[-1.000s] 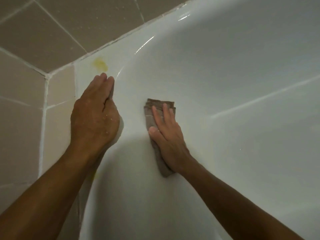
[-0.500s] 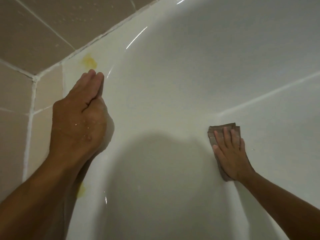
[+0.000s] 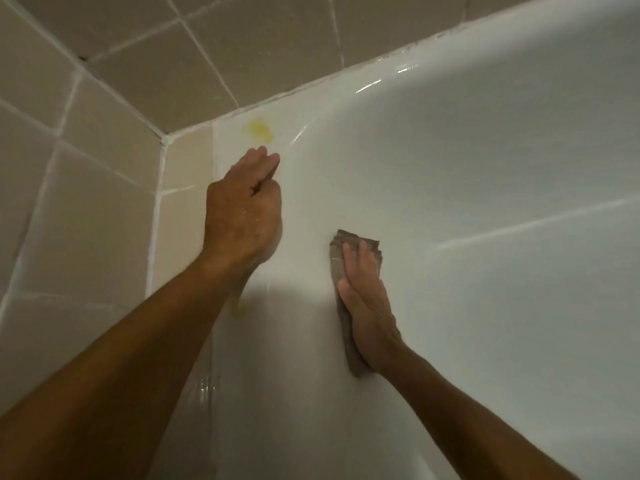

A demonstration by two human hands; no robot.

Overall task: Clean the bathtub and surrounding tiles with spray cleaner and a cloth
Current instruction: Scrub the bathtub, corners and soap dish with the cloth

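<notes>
Beige tiles (image 3: 114,209) border the white bathtub (image 3: 485,168), where the right hand (image 3: 363,299) presses a folded brown cloth (image 3: 353,244) flat-fingered, the left hand (image 3: 242,216) rests on the rim, grip relaxed, near a yellow stain (image 3: 260,130).

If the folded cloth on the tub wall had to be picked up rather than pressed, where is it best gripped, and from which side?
Probably at the top edge. The cloth lies flat on the tub wall, pinned under the right hand, whose straight fingers cover its middle. The folded top edge sticks out past the fingertips, so a pinch coming from above, thumb sliding under the fold, looks easiest.
</notes>
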